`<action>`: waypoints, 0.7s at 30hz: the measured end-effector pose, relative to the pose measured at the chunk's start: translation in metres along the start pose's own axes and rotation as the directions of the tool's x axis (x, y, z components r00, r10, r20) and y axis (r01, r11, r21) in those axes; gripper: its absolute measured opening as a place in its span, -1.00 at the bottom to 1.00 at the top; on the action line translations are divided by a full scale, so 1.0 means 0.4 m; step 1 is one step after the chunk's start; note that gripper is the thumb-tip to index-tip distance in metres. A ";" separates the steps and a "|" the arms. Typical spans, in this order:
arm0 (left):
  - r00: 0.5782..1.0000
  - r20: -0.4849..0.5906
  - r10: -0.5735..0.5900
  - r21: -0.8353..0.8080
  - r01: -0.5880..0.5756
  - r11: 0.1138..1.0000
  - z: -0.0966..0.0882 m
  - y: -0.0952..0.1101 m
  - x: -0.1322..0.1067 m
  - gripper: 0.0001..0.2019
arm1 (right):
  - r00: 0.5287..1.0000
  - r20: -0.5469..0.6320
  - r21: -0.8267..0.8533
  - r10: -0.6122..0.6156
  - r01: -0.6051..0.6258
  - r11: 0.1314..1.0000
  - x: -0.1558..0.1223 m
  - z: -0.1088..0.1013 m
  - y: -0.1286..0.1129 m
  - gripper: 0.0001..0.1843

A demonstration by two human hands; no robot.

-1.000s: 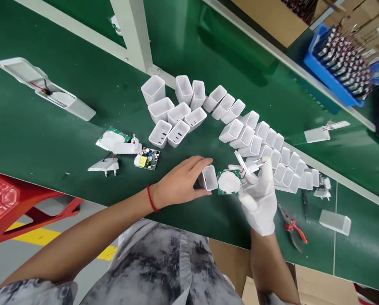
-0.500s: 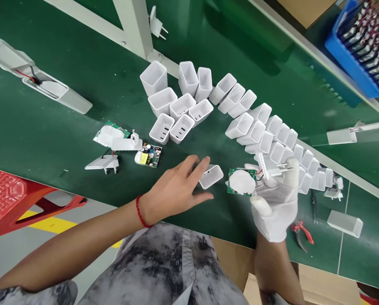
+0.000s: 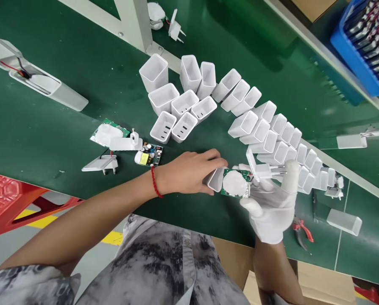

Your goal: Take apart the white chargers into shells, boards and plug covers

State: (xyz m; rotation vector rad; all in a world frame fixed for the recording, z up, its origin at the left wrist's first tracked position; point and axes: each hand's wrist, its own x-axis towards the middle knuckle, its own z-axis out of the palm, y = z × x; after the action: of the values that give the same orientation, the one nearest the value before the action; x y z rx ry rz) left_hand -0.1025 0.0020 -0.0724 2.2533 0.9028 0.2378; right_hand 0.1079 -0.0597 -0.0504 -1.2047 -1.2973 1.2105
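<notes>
My bare left hand is closed round an open white charger shell just above the green table. My right hand, in a white glove, grips a green circuit board with a white pad that is wired to a white plug cap with two pins. The board's end meets the shell's open mouth. Behind my hands, several empty white shells lie in a curved row.
Loose boards and plug caps lie to the left. A long white housing sits far left. Red-handled pliers and a closed white shell lie right. A blue bin of parts stands at the back right, a red stool at the left.
My left hand had loosened on the shell lying on the table; it now grips it and has brought its mouth against the board held in my right hand.
</notes>
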 end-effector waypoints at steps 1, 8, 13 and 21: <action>0.999 -0.034 -0.013 -0.019 0.013 1.000 0.013 0.001 0.003 -0.37 | 1.000 0.007 -0.028 -0.009 0.010 1.000 -0.001 0.001 0.003 0.08; 0.993 -0.117 -0.011 -0.072 0.002 0.997 0.055 -0.011 0.003 -0.35 | 0.983 0.174 -0.224 -0.055 0.094 0.970 0.007 -0.007 0.028 0.16; 0.990 -0.140 0.015 -0.056 -0.023 0.998 0.059 -0.017 0.006 -0.42 | 0.967 0.228 -0.277 -0.111 0.174 0.945 0.018 -0.014 0.035 0.11; 0.975 -0.219 0.040 -0.067 -0.056 0.996 0.069 -0.025 0.004 -0.43 | 0.968 0.248 -0.328 -0.038 0.121 0.937 0.025 -0.014 0.030 0.06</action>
State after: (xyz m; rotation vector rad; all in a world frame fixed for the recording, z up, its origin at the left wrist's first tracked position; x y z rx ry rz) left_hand -0.0957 -0.0066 -0.0996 2.2132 0.9358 0.5400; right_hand 0.1137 -0.0493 -0.0619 -1.2598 -1.7761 1.1251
